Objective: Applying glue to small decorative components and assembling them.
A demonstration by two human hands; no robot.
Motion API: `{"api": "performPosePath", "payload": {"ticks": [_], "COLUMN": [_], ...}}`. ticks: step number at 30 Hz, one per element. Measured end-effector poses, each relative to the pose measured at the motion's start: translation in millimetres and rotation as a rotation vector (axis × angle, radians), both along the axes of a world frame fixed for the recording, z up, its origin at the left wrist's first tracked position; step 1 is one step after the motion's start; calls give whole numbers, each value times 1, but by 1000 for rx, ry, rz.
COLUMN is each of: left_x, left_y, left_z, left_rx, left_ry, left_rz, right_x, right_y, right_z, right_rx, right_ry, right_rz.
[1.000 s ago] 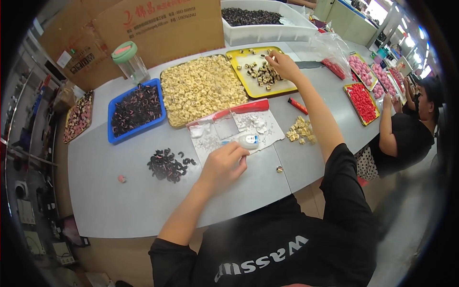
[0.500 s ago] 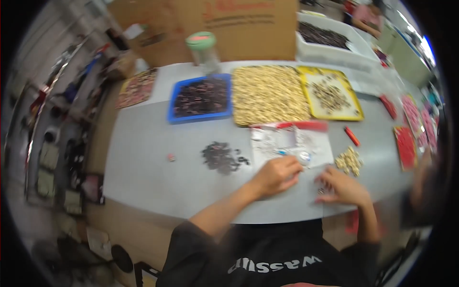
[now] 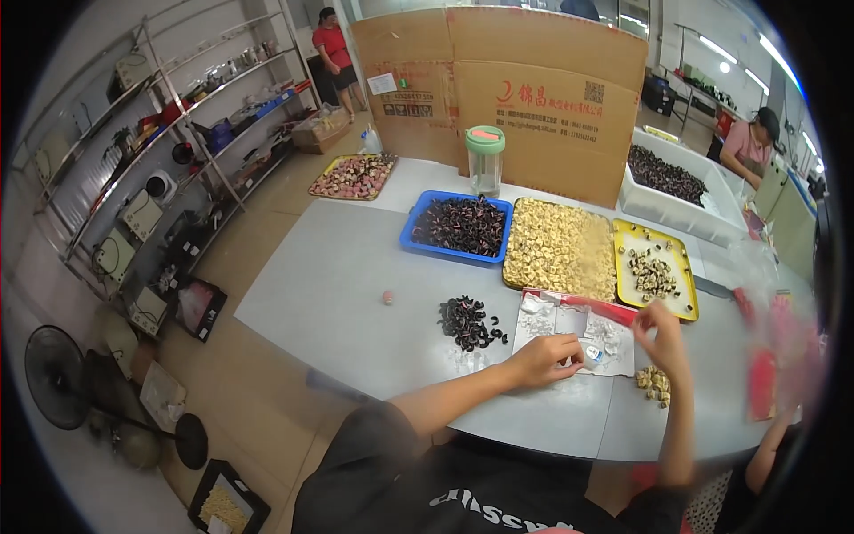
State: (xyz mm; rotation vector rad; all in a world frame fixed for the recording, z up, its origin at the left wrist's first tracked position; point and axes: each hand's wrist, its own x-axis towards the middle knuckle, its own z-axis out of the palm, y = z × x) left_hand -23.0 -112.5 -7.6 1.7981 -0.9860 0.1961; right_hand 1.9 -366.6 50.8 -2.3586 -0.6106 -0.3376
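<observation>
My left hand (image 3: 547, 360) is curled, thumb and fingertips together, at the lower edge of a shallow white box (image 3: 527, 331). Whatever those fingers hold is too small to make out. Just right of them, a small round white container (image 3: 591, 354) with a blue mark rests in the box among crumpled white paper. Raised over the box's right edge, my right hand (image 3: 660, 331) has its fingers bent in a pinch; their contents cannot be made out. Below it lies a heap of small gold-coloured pieces (image 3: 653, 384). Black curved pieces (image 3: 469, 322) lie left of the box.
Behind stand a blue tray (image 3: 411, 238) of dark curved pieces, a tray of gold pieces (image 3: 556, 240) and a yellow-rimmed tray (image 3: 690, 298). A lidded bottle (image 3: 485, 165), a large cardboard sheet (image 3: 543, 98) and a white bin (image 3: 642, 198) are farther back. A co-worker (image 3: 745, 147) sits at far right.
The view has swung, showing more of the room at the back and left. My right hand has risen from the table beside the gold pieces to above the box's right edge. My left stays near the white container.
</observation>
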Motion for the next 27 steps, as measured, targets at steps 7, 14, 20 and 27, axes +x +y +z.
{"api": "performPosePath", "payload": {"ticks": [7,14,20,27], "left_x": [-1,-6,3,26], "left_y": [1,7,0,12], "left_z": [2,-2,-10,-1], "left_rx": [-1,-46,11,-250], "left_ry": [-39,-30,-43,-95], "left_rz": [3,32,100,305], "right_x": [115,91,27,-10], "right_y": [-48,-25,-7,-35], "right_z": [-29,-33,-10,-26], "right_rx": [-33,51,98,268], "right_ry": [-148,-279,-338,-206], "right_rz": [-195,-242,-164,-158]}}
